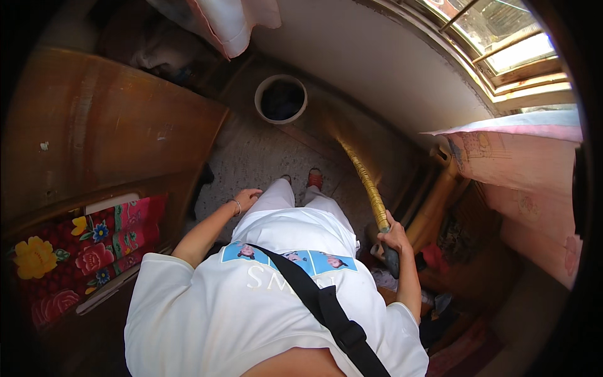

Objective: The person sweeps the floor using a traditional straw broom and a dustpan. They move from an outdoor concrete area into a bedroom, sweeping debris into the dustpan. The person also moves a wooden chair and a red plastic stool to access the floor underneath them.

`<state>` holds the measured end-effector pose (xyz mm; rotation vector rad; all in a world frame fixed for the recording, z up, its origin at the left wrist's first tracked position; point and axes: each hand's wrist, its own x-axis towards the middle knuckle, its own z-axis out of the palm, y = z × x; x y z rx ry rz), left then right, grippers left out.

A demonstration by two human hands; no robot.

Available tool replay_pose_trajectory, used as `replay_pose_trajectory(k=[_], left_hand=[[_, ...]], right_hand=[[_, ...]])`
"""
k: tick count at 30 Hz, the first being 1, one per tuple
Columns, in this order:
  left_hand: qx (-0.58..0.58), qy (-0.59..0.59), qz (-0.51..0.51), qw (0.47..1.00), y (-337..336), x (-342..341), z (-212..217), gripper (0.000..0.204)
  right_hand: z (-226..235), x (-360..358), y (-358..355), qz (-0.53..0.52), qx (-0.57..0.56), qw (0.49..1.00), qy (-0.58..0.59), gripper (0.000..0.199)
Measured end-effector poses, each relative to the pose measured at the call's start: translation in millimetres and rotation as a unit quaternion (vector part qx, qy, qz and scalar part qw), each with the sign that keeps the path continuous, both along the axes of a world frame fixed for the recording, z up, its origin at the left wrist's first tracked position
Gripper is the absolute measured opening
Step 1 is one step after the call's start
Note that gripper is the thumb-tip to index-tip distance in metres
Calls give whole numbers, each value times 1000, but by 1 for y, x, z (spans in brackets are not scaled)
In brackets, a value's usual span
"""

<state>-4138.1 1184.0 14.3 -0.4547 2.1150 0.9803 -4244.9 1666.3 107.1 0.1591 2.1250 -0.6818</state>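
Observation:
My right hand point(394, 235) is wrapped round the upper part of a long broom point(364, 173) with a shiny yellow, banded handle and a dark end. The broom slants away from me to the floor, where its brownish far end is blurred and dim. My left hand point(248, 200), with a bracelet at the wrist, hangs beside my left thigh. Its fingers are stretched out and it holds nothing.
A white bucket point(281, 76) with dark contents stands ahead on the grey floor point(242, 151). To the left is a wooden panel point(107, 119) with a flowered red cloth point(94, 251). A pink cloth point(521, 169) and bamboo-like poles point(433, 195) are at right, under a barred window point(502, 44).

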Motion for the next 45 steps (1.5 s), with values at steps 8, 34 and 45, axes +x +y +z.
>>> replay_pose_trajectory(k=[8, 34, 45], left_hand=[[47, 35, 140, 988, 17, -21, 6, 35], [24, 11, 224, 974, 83, 109, -30, 36], [54, 73, 366, 926, 167, 227, -49, 36]], right_hand=[[-8, -68, -22, 45, 31, 998, 29, 85], [-80, -113, -89, 243, -22, 969, -41, 87], [-60, -103, -48, 274, -26, 961, 38, 76]])
